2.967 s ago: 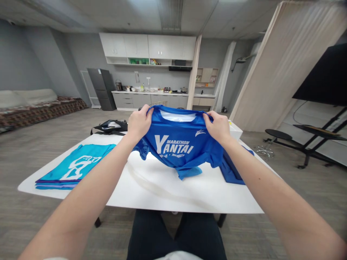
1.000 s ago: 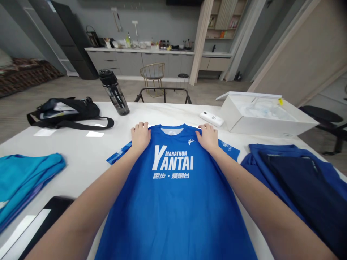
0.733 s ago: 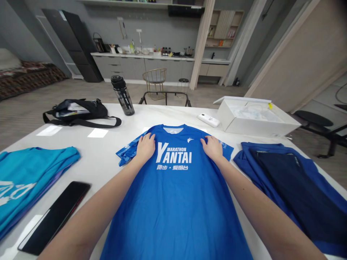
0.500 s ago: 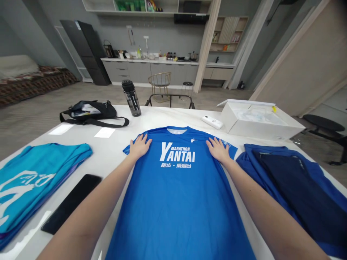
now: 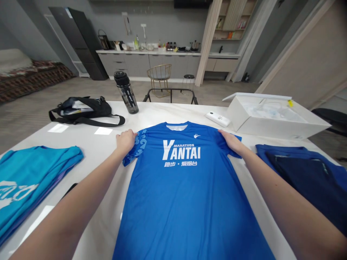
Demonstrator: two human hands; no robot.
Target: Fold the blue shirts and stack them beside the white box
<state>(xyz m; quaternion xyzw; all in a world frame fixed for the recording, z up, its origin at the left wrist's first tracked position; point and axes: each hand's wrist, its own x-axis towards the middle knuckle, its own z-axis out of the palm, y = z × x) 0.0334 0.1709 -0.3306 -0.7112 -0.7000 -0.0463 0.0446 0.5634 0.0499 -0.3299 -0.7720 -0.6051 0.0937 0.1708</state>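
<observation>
A blue T-shirt [image 5: 181, 187] printed "YANTAI" in white lies flat, front up, on the white table [image 5: 108, 144]. My left hand [image 5: 125, 140] is closed on the shirt's left sleeve, whose patterned edge is turned over toward the chest. My right hand [image 5: 231, 141] grips the right sleeve at its outer edge. Both forearms reach in from the bottom corners.
A stack of folded turquoise shirts [image 5: 29, 177] lies at the left, a pile of dark blue shirts [image 5: 303, 173] at the right. At the back stand a black bag [image 5: 81, 108], a dark bottle [image 5: 127, 92], a white device [image 5: 217, 119] and an open white box [image 5: 271, 115].
The shirt went from held up in the air to flat on the table. My hands slid from the chest outward and closed on both sleeves; the left sleeve has folded over.
</observation>
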